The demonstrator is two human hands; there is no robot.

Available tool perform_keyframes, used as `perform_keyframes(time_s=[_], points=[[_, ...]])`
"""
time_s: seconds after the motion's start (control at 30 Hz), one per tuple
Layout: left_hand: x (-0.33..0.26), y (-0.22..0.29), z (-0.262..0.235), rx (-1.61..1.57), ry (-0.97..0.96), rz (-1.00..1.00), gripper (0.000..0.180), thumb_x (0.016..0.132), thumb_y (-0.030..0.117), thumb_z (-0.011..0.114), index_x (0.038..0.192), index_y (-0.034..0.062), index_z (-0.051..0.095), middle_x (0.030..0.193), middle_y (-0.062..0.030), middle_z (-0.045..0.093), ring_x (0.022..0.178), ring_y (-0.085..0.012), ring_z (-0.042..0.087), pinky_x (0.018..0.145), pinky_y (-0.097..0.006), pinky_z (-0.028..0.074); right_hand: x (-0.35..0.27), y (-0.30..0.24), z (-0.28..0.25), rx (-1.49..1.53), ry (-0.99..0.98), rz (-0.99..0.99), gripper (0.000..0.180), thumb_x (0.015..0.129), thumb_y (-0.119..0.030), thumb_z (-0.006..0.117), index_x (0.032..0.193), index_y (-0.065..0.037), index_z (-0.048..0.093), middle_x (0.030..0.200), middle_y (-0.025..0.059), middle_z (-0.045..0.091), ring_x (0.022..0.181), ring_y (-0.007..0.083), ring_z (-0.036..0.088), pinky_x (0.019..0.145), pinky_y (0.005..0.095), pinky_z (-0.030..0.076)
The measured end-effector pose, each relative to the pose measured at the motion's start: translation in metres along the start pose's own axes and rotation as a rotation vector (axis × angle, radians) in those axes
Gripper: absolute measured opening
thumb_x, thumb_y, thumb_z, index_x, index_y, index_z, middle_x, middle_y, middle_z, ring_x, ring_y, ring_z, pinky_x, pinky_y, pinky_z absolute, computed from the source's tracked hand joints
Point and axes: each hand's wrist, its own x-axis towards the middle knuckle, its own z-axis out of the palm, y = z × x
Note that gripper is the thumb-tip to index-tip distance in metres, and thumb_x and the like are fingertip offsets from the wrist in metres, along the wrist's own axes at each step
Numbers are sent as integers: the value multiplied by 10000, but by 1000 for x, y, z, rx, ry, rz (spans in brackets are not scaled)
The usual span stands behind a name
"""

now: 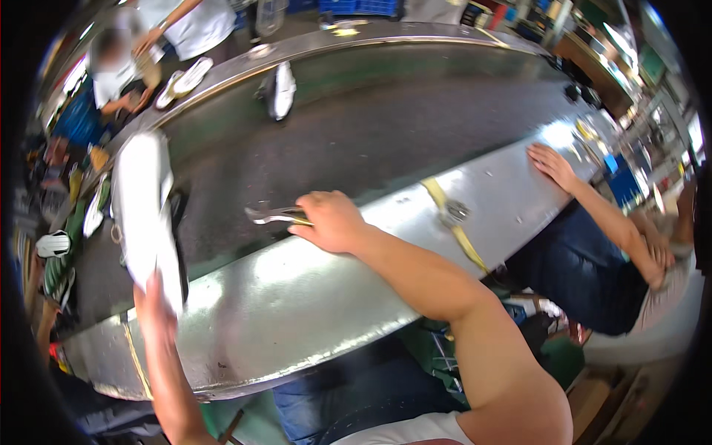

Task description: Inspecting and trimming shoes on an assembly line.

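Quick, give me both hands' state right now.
Left hand: holding a white shoe by its lower end.
Right hand: closed on metal pliers over the belt.

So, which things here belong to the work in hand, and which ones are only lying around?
In hand:
- white shoe, held at its near end by the left hand
- metal pliers-like tool, gripped in the right hand

Lying about:
- another white shoe on the dark belt
- shoe soles at the far rail
- yellow strap on the metal rail
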Motion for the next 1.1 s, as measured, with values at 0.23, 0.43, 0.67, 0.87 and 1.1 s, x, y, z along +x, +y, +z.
perform_keyframes(time_s=[0.23,0.43,0.67,0.87,1.1], points=[[-296,6,-45,41,-323,-292,498,916,192,680,1334,-31,524,1133,-148,664,1004,-285,646,925,-433,521,-20,-1,-7,-84,254,-83,353,856,-366,722,957,-53,595,963,137,633,963,317,622,840,436,465],[-392,-38,-23,232,-738,-471,769,877,105,724,1523,-27,328,1275,-171,614,1101,-227,625,935,-344,504,-131,-78,-47,-4,360,-215,385,900,-336,681,1089,-26,554,1002,168,613,948,349,606,843,454,469],[-422,-102,-26,996,-1069,98,926,852,383,759,1505,-74,287,1419,-311,492,1317,-403,501,1112,-454,382,-385,-128,-8,592,-195,500,473,939,-396,650,1145,14,537,1067,239,625,1022,419,614,888,448,486],[-395,-87,84,886,-1214,-177,1049,789,470,781,1456,-169,284,1382,-380,482,1341,-423,482,1117,-391,383,-444,-133,27,563,-173,472,593,831,-433,751,1178,-2,536,1029,216,652,1000,387,648,852,441,506],[-374,-120,104,673,-1333,-96,808,834,372,768,1457,-19,433,1347,-254,587,1267,-355,566,1075,-375,428,-435,-106,9,556,-297,429,470,780,-221,745,1193,-46,605,1080,194,670,1028,349,659,872,421,518]])
